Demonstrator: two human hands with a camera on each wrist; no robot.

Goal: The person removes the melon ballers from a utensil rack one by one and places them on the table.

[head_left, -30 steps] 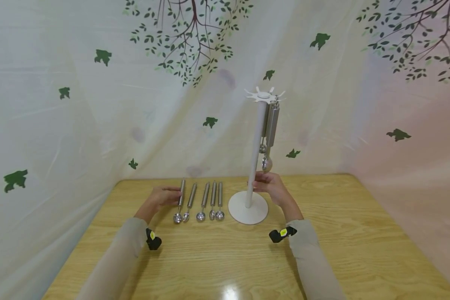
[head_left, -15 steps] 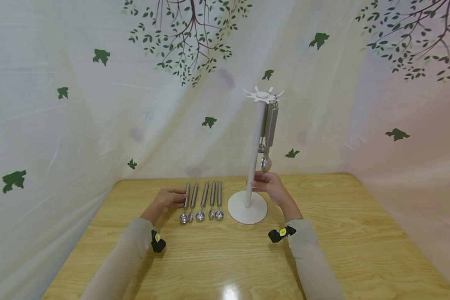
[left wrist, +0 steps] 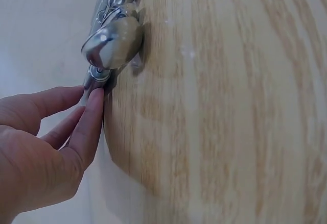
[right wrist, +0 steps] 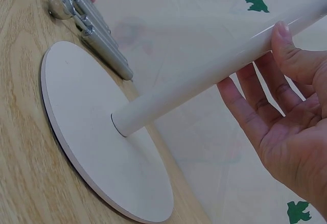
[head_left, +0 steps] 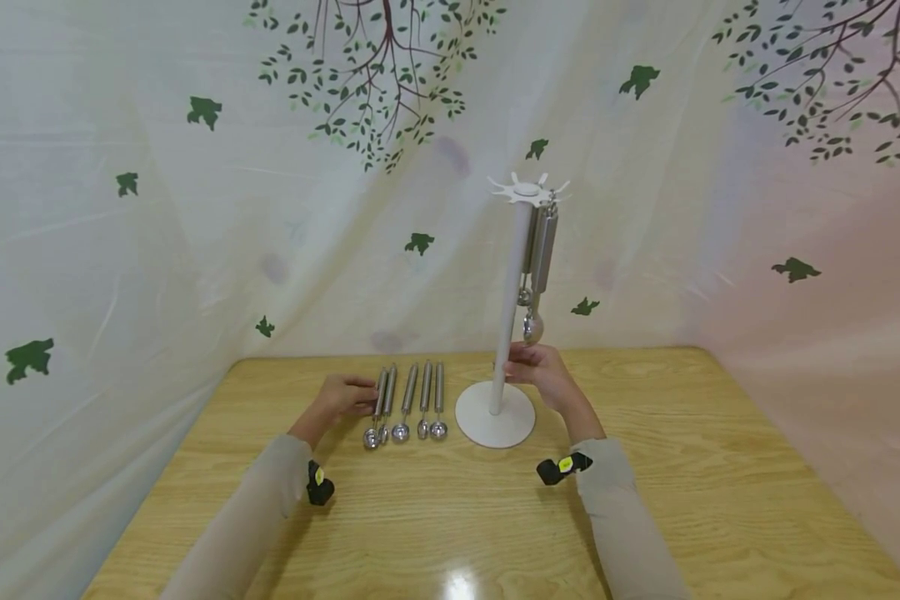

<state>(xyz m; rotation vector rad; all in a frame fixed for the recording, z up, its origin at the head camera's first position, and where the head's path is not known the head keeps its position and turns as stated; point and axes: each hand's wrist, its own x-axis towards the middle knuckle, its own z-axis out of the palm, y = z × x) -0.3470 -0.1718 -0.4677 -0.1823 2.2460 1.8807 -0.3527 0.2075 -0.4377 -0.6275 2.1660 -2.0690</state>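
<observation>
In the head view, my left hand [head_left: 347, 395] is at the leftmost of several steel scoops lying in a row. Its fingertips pinch the handle of that scoop [head_left: 372, 437], and the left wrist view shows the round steel bowl [left wrist: 115, 43] just beyond the fingers. My right hand [head_left: 543, 372] grips the white post [head_left: 507, 325] of an upright utensil stand, thumb on one side and fingers on the other in the right wrist view. The stand's round base [head_left: 495, 429] rests on the table. More steel utensils [head_left: 545, 250] hang from the hooked top [head_left: 527, 192].
The other scoops [head_left: 410, 392] lie side by side between my left hand and the stand base, handles pointing away. The wooden table [head_left: 420, 517] ends just behind them, at a pale curtain [head_left: 330, 250] printed with leaves and branches.
My left hand has slid the leftmost scoop to the right, close beside its neighbour, which has shifted slightly too. My right hand stays on the post.
</observation>
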